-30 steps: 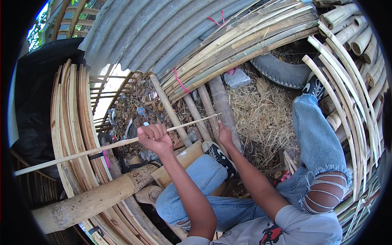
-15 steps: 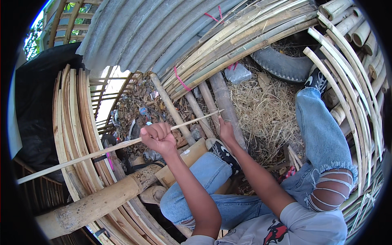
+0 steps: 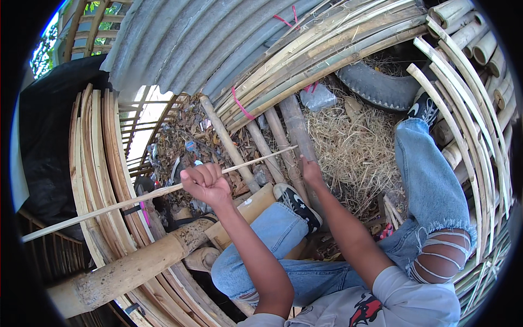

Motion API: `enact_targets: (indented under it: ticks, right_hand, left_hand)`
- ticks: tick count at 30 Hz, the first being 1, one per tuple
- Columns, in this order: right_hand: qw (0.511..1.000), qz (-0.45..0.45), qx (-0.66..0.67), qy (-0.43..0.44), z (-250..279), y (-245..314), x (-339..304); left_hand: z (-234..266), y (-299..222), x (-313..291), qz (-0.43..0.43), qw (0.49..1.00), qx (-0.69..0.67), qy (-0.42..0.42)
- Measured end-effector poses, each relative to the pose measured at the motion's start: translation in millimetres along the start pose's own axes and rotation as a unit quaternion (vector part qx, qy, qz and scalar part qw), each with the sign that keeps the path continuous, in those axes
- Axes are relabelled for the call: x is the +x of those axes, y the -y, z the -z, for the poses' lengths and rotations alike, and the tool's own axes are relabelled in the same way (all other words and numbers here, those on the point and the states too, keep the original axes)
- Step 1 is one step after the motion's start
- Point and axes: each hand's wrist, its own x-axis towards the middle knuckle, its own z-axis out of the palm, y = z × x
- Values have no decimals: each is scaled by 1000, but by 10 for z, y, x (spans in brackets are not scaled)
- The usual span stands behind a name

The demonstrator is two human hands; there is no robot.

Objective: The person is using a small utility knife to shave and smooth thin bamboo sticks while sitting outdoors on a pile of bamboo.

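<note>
One thin pale bamboo strip [image 3: 256, 161] crosses the work area on the near side of the tied bundle [image 3: 321, 60], used here as landmark. Its slender tip lies over the rounded poles [image 3: 298, 131] that run out from under the bundle; its other end nears the dark lens rim, so the true end is uncertain.

Left hand [image 3: 206, 185]: fingers curled closed around the strip, covering a short stretch of it. Right hand [image 3: 312, 171]: just beside the tip, nearer the bundle's right half; fingers mostly hidden behind the hand, so cannot tell whether they are open or gripping.

Left of the bundle, upright split slats [image 3: 98, 136] pass beneath the strip. Nearer the person than the bundle, a thick bamboo pole [image 3: 125, 272] is cut off by the rim. The tyre [image 3: 370, 95], below the bundle's right end, is partly covered by bundle and shoe.

Markings: red-and-black shirt print [image 3: 366, 309], creased and oblique; any lettering illegible.

Room: straw [image 3: 354, 158] below the bundle's right half leaves open space beside the right hand; the person's left leg [image 3: 261, 234] bounds the near side.
</note>
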Motion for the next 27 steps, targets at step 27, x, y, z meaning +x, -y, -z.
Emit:
enact_targets:
  ticks: [27]
  right_hand:
    - [957,156,142,199,-144,1380,-1232]
  left_hand:
    - [124,-82,34,-29,999,22,-10]
